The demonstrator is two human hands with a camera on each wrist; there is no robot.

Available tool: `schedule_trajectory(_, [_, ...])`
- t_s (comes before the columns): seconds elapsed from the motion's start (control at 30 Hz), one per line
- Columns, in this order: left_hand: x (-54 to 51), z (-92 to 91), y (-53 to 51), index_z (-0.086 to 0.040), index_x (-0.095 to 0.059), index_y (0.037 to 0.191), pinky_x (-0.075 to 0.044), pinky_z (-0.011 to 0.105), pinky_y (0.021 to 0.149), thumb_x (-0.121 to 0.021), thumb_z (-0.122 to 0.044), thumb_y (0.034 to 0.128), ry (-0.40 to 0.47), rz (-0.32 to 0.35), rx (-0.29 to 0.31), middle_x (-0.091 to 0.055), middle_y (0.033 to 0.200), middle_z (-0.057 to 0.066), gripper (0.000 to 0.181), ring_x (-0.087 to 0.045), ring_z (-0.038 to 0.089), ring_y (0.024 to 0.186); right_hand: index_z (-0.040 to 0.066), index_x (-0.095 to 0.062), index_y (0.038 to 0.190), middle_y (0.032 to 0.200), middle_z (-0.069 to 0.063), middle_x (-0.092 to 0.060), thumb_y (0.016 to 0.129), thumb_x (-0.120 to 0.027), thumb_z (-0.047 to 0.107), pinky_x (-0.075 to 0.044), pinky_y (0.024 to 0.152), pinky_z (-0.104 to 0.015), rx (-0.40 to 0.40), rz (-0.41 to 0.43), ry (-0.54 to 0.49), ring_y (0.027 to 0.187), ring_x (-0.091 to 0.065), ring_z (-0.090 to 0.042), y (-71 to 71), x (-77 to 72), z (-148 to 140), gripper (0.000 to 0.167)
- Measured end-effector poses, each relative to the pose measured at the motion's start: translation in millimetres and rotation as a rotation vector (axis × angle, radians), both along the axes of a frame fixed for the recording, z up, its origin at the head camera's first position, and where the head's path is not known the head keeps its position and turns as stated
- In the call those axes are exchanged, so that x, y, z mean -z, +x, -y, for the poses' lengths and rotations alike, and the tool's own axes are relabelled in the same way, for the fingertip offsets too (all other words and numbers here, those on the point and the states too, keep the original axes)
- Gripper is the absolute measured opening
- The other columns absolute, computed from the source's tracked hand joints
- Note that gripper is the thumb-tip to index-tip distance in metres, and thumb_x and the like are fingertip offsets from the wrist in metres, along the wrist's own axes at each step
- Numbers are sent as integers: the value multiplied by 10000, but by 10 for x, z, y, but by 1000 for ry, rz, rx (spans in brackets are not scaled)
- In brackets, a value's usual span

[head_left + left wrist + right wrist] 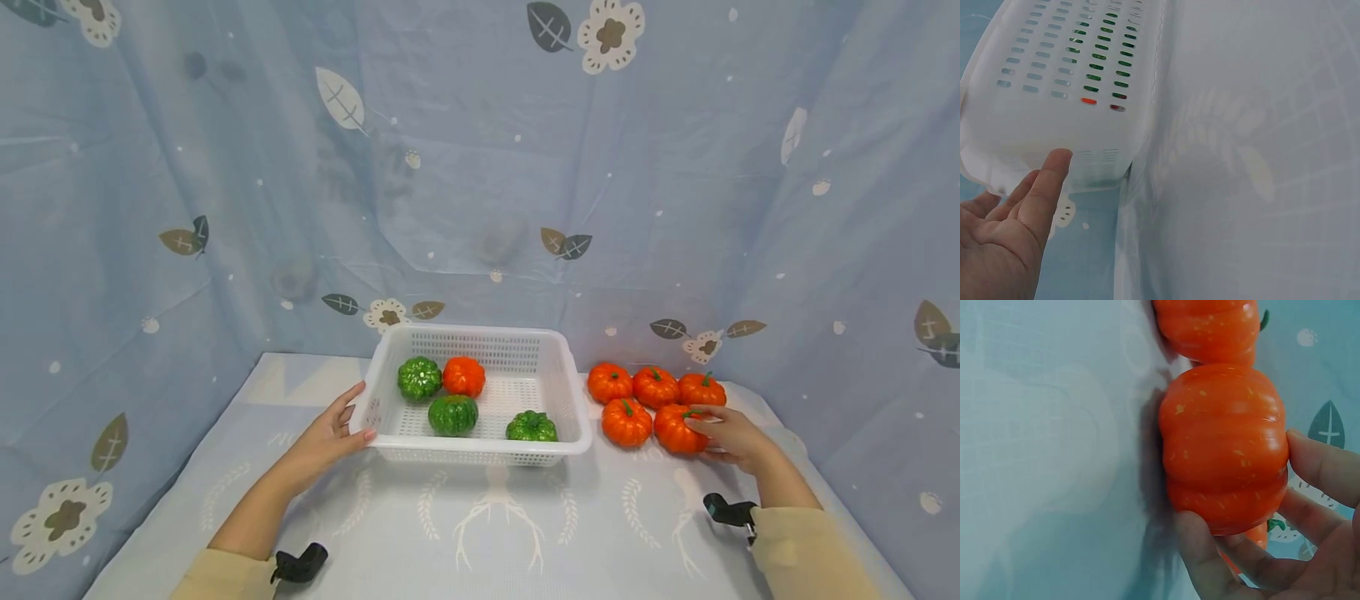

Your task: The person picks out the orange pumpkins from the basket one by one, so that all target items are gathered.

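Observation:
My left hand (318,450) touches the left end of a white plastic basket (480,447), fingers and thumb extended against its rim. In the left wrist view, the fingers (1047,181) lie against the basket's slotted wall. Inside the basket are an orange pumpkin (463,377) and three green pumpkins, one of them (531,427) apart at the near right. On the right, my right hand (738,437) grips the near right orange pumpkin (1225,450) of a group, thumb on one side and fingers on the other. That pumpkin is close against its neighbour.
Several other orange pumpkins (626,422) stand in two rows right of the basket. A pale patterned cloth (480,533) covers the table. Blue floral curtains (465,167) enclose its back and sides. A black wrist device (300,564) is worn at each sleeve.

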State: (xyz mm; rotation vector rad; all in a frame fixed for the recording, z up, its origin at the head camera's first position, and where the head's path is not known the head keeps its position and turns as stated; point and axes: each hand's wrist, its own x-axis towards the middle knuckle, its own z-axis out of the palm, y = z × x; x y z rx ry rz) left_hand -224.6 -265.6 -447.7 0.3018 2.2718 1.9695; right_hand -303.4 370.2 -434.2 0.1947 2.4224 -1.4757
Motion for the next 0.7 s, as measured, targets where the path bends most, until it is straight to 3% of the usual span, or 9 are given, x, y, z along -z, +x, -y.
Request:
schedule_trajectory(0.33, [-1,4,-4,-148,-53,1622,-526,275,902,-685,-58,942,0,13,-3,-293,1567,273,933,-441,477,1332,-90,-249,1498,1294,-269,-368,1026,-581,272,-594,781,-358,35,2,-18,893,-523,-233,-9,38,63,681])
schedule_trajectory(0.7, [6,9,-4,-153,-54,1622,-526,269,899,-684,-46,940,21,9,6,-287,1569,275,935,-419,491,1341,-79,-225,1502,1393,-322,-269,1025,-574,330,-588,827,-384,40,10,15,997,-506,-306,-19,31,93,719])
